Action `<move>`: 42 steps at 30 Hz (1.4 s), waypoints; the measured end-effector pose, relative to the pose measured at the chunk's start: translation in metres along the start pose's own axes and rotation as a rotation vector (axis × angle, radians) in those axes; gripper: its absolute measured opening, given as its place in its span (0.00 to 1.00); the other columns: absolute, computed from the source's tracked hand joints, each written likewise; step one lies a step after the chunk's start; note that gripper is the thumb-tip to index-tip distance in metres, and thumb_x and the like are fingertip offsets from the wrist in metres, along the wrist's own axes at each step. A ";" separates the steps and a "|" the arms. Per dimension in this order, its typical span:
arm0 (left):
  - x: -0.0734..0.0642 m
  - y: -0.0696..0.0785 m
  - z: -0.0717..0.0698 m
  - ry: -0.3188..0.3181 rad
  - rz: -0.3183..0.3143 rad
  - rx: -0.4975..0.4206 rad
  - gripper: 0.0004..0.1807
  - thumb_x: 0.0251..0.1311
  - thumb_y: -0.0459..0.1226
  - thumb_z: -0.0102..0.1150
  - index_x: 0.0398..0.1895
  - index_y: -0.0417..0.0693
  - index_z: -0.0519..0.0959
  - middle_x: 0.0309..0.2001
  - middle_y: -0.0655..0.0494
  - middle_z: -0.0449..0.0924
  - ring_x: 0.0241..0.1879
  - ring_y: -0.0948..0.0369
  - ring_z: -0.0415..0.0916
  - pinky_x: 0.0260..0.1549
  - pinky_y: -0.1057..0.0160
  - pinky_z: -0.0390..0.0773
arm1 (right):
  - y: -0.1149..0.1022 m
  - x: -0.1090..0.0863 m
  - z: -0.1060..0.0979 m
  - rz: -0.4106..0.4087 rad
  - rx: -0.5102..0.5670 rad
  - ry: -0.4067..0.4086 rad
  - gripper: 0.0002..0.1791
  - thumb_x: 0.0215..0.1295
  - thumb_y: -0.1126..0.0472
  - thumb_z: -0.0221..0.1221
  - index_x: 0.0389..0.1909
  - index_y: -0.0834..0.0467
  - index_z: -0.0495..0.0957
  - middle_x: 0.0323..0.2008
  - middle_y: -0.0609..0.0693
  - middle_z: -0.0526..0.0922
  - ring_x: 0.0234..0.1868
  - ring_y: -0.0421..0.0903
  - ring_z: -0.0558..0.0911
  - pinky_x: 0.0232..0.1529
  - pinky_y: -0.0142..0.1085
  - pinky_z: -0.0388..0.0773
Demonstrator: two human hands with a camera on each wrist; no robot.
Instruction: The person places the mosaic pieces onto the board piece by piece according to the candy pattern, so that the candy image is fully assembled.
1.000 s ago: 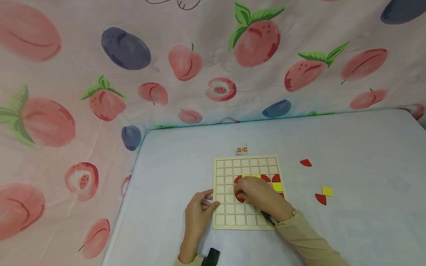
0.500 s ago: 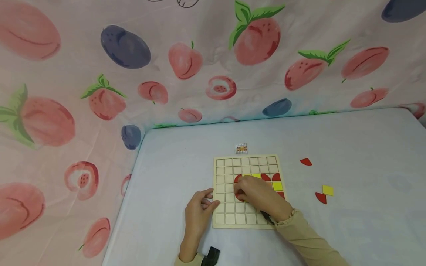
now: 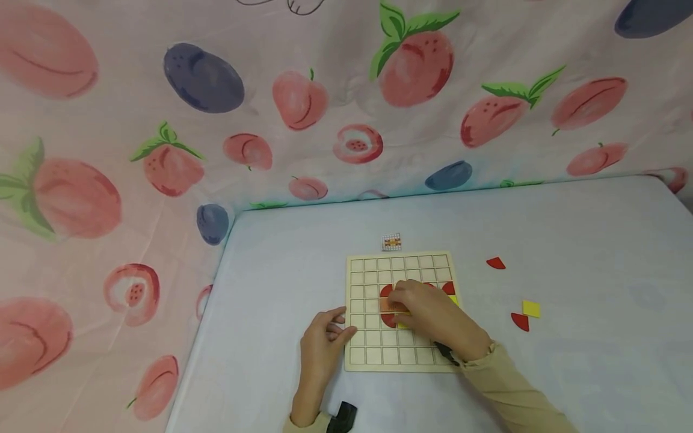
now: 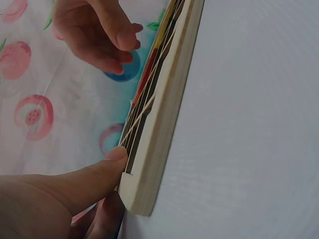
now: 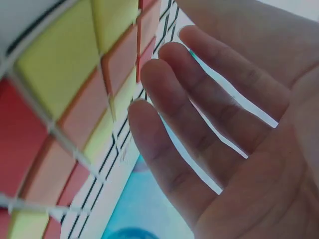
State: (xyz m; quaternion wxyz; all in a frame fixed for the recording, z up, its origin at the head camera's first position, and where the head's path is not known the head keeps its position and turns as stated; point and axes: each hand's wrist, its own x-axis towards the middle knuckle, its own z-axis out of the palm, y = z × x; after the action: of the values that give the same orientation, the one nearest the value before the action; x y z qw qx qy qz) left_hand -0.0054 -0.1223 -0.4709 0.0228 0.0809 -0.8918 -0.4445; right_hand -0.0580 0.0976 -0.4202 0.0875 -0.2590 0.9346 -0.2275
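A pale wooden grid board [image 3: 373,356] lies on the white table, with red, yellow and orange flat pieces set in its middle rows. At its left rim, my left hand [image 3: 322,343] holds the edge; the left wrist view shows the thumb [image 4: 102,172] on top at the rim and the other fingers partly hidden below. My right hand [image 3: 433,313] is over the pieces, covering several of them. In the right wrist view its fingers [image 5: 164,134] are extended and hold nothing, close to the tiles. An orange square [image 3: 385,304] shows just left of its fingertips.
A small pattern card [image 3: 391,242] lies behind the board. To the right are a red quarter-circle piece [image 3: 495,263], a yellow square [image 3: 531,309] and another red quarter-circle piece [image 3: 520,322] touching it. A fruit-print cloth [image 3: 325,54] hangs behind the table.
My right hand has shifted slightly right, and its fingers have moved off the orange square at the left of the pattern. The left hand stays at the board's edge.
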 end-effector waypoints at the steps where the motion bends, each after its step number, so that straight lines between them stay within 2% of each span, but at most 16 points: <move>1: 0.000 0.000 0.000 0.001 0.004 0.001 0.22 0.51 0.35 0.75 0.52 0.47 0.84 0.38 0.61 0.80 0.33 0.68 0.76 0.32 0.74 0.81 | 0.002 -0.002 -0.002 0.003 -0.004 0.006 0.13 0.54 0.58 0.74 0.40 0.55 0.85 0.38 0.45 0.82 0.39 0.43 0.78 0.43 0.39 0.81; 7: -0.001 -0.002 0.000 0.010 0.030 0.006 0.22 0.51 0.35 0.75 0.51 0.46 0.84 0.37 0.60 0.80 0.33 0.68 0.76 0.32 0.74 0.81 | 0.015 -0.012 -0.011 0.020 -0.032 0.027 0.12 0.55 0.60 0.73 0.40 0.55 0.86 0.39 0.45 0.82 0.40 0.43 0.78 0.44 0.39 0.82; 11: 0.000 -0.003 0.000 0.013 0.021 0.012 0.22 0.51 0.36 0.75 0.51 0.47 0.84 0.37 0.60 0.80 0.33 0.68 0.76 0.32 0.74 0.80 | 0.026 -0.020 -0.017 0.018 -0.054 0.057 0.11 0.56 0.59 0.72 0.40 0.55 0.86 0.39 0.45 0.83 0.40 0.43 0.78 0.43 0.38 0.82; 18: 0.001 -0.003 0.001 0.012 0.009 0.014 0.22 0.50 0.36 0.76 0.51 0.47 0.84 0.37 0.59 0.80 0.33 0.66 0.77 0.31 0.73 0.80 | 0.041 -0.032 -0.026 0.040 -0.099 0.083 0.15 0.54 0.58 0.74 0.42 0.57 0.86 0.39 0.48 0.83 0.42 0.46 0.79 0.45 0.41 0.83; 25: 0.000 -0.002 0.001 0.013 0.007 0.002 0.22 0.50 0.35 0.76 0.51 0.47 0.84 0.37 0.59 0.80 0.33 0.66 0.77 0.32 0.73 0.80 | 0.050 -0.040 -0.036 0.114 -0.098 0.033 0.17 0.51 0.59 0.75 0.43 0.57 0.86 0.43 0.49 0.83 0.48 0.50 0.79 0.49 0.47 0.82; 30: -0.001 -0.002 0.000 0.012 0.000 0.006 0.22 0.50 0.34 0.75 0.51 0.47 0.84 0.37 0.60 0.80 0.32 0.67 0.76 0.31 0.73 0.81 | 0.059 -0.048 -0.038 0.091 -0.102 0.054 0.15 0.51 0.62 0.74 0.41 0.56 0.86 0.41 0.48 0.83 0.45 0.48 0.79 0.45 0.44 0.83; 33: -0.002 -0.002 -0.001 0.007 -0.007 0.008 0.22 0.50 0.34 0.75 0.51 0.47 0.84 0.37 0.60 0.80 0.33 0.68 0.76 0.32 0.73 0.81 | 0.066 -0.055 -0.040 0.085 -0.111 0.078 0.15 0.51 0.63 0.75 0.41 0.57 0.86 0.40 0.49 0.83 0.44 0.48 0.80 0.44 0.45 0.84; 42: -0.001 -0.001 -0.001 0.005 -0.020 -0.015 0.22 0.50 0.34 0.76 0.51 0.48 0.84 0.38 0.61 0.80 0.33 0.68 0.76 0.32 0.73 0.81 | 0.081 -0.071 -0.047 0.146 -0.136 0.099 0.17 0.48 0.62 0.76 0.41 0.58 0.86 0.40 0.51 0.83 0.46 0.53 0.80 0.47 0.52 0.83</move>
State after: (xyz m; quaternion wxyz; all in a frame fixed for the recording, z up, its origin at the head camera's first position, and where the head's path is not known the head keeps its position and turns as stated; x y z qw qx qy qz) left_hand -0.0040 -0.1231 -0.4708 0.0209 0.0907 -0.8876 -0.4510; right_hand -0.0471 0.2146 -0.4136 0.0401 -0.1839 0.9674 -0.1692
